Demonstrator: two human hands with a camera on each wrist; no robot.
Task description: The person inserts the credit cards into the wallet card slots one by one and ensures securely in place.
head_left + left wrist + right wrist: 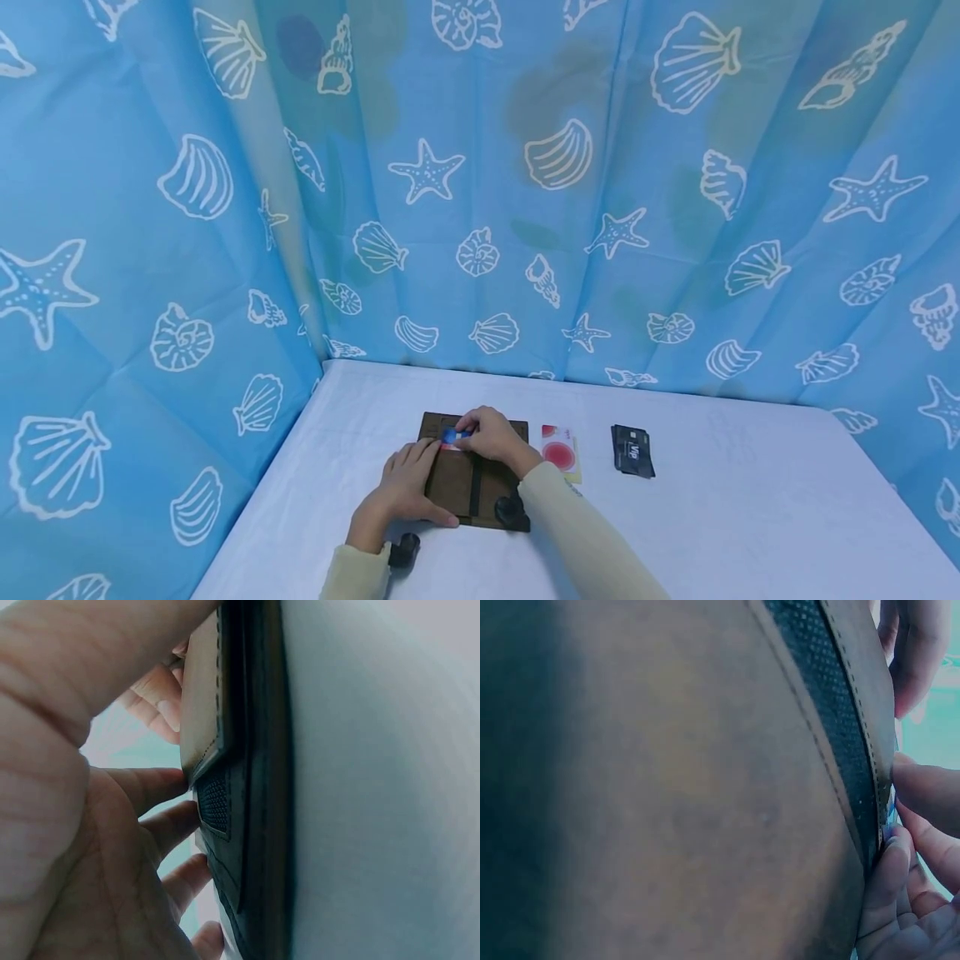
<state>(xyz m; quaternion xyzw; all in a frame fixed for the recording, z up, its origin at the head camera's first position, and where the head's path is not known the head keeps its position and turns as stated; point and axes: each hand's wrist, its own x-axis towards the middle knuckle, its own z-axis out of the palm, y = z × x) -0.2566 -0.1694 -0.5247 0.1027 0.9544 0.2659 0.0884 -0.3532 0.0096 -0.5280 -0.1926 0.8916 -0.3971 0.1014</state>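
A brown leather wallet (452,485) lies unfolded on the white table, with a dark band down its middle. My right hand (491,435) pinches a blue and red card (450,437) at the upper part of the wallet's left half. The fingers cover part of that card. My left hand (408,483) rests along the wallet's left side, its thumb near the bottom edge. The left wrist view has the left hand's extended fingertips (184,881) touching the wallet (259,750) near a mesh patch. Close up in the right wrist view, the wallet (667,787) hides most of the card.
To the right of the wallet lie a white card with red circles (558,454) and a small stack of black cards marked Vip (632,451). A blue curtain with shell prints (480,250) stands behind and to the left of the white table (750,500).
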